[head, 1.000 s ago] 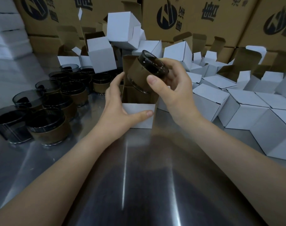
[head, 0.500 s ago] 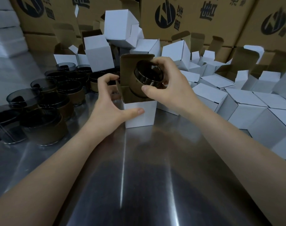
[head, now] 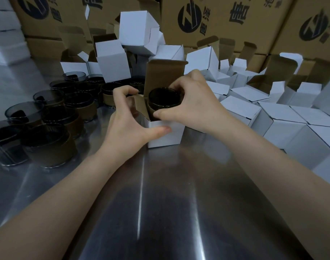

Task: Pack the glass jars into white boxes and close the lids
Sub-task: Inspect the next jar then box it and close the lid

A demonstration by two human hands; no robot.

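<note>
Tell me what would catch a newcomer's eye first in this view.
At the middle of the steel table, the right hand holds a dark glass jar halfway into an open white box, which the left hand grips at its side. A cluster of unpacked jars stands to the left. A heap of white boxes lies to the right, with big brown cartons stacked behind.

jar (head: 164,99) in box (head: 166,136) | jars (head: 47,124) left | boxes (head: 273,117) right
</note>
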